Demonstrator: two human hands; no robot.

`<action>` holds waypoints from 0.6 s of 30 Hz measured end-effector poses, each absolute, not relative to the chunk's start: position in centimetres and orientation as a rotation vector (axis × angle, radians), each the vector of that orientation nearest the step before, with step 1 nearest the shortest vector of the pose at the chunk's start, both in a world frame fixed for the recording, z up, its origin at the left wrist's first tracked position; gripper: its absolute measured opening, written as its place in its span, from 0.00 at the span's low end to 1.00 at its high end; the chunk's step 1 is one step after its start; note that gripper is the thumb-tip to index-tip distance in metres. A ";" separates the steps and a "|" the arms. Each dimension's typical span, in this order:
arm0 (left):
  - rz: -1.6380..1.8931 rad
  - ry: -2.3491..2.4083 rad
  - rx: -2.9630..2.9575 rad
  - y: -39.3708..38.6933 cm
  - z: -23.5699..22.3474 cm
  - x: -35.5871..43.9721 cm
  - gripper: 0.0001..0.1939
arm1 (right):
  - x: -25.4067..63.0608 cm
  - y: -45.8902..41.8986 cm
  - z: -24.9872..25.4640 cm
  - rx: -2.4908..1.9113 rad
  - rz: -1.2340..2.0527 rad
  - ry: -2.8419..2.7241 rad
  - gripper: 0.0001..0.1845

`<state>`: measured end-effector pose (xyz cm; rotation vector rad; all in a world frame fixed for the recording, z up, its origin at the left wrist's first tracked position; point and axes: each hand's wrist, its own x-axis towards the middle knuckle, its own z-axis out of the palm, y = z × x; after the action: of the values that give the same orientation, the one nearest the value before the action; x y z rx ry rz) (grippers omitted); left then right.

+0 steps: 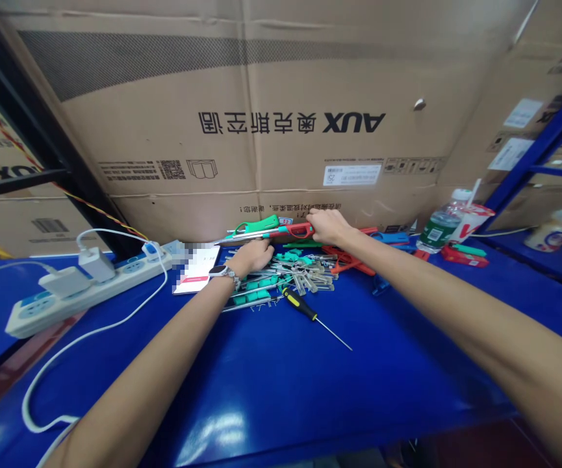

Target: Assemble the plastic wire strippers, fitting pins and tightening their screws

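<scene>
At the back of the blue table, my right hand [328, 225] is closed around the end of a red long-nosed gas lighter [300, 229], whose metal tube points left. Just below that tube is my left hand [254, 255], its fingers curled over a pile of parts; whatever they hold is hidden. Behind it lies a green lighter body [261, 224]. The pile has teal plastic pieces [254, 297] and several clear plastic parts [310, 276]. Red lighter bodies [351, 260] lie to the right. A black and yellow screwdriver [300, 303] rests in front, tip toward me.
A large cardboard box [281, 78] stands upright behind the table. On the left are a white power strip [100, 286] with plugs and a loose white cable [71, 344], plus a white booklet [200, 266]. A bottle [439, 227] and a cup [473, 221] stand back right.
</scene>
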<state>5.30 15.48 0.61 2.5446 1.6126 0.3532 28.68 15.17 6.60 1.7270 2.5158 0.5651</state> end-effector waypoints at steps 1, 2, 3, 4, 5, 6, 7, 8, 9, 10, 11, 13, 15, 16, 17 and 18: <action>0.357 1.602 2.548 15.7 0.6 5.4 0.21 | 28.5 15.2 6.6 1.727 0.565 2.519 0.15; 0.367 1.584 2.554 15.9 0.5 5.5 0.21 | 28.4 15.2 6.7 1.728 0.565 2.521 0.15; 0.381 1.555 2.564 16.0 0.5 5.6 0.20 | 28.3 15.2 6.7 1.729 0.566 2.522 0.16; 0.397 1.518 2.576 15.9 0.4 5.6 0.20 | 28.2 15.2 6.7 1.730 0.565 2.523 0.16; 0.413 1.477 2.589 15.7 0.2 5.7 0.20 | 28.2 15.2 6.6 1.729 0.564 2.523 0.16; 0.428 1.435 2.603 15.3 0.1 5.7 0.20 | 28.1 15.1 6.6 1.729 0.562 2.524 0.16; 0.440 1.398 2.616 14.7 -0.1 5.6 0.20 | 28.0 15.1 6.4 1.726 0.559 2.526 0.16; 0.452 1.365 2.630 14.0 -0.3 5.6 0.21 | 28.0 15.1 6.3 1.721 0.556 2.529 0.16; 0.462 1.337 2.644 13.3 -0.4 5.4 0.21 | 27.8 15.0 6.1 1.714 0.552 2.532 0.16; 0.470 1.305 2.658 12.5 -0.6 5.3 0.21 | 27.7 15.0 5.9 1.707 0.549 2.536 0.16; 0.486 1.255 2.672 11.8 -0.6 5.2 0.22 | 27.6 15.0 5.7 1.700 0.546 2.538 0.16; 0.487 1.193 2.673 10.7 -0.6 4.9 0.23 | 27.3 15.0 5.3 1.692 0.545 2.538 0.16; 0.509 1.206 2.658 10.4 -0.3 4.9 0.23 | 27.2 15.0 4.9 1.690 0.550 2.534 0.16; 0.518 1.237 2.645 10.5 -0.1 5.0 0.23 | 27.2 15.0 4.8 1.690 0.554 2.532 0.16; 0.521 1.271 2.631 10.8 0.1 5.2 0.23 | 27.2 15.1 4.8 1.691 0.560 2.528 0.16; 0.515 1.300 2.617 11.1 0.2 5.6 0.23 | 27.3 15.1 4.8 1.692 0.567 2.525 0.16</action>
<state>5.59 11.12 0.22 2.6169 1.2997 0.5151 27.29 15.08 4.79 1.6923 2.5245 0.5670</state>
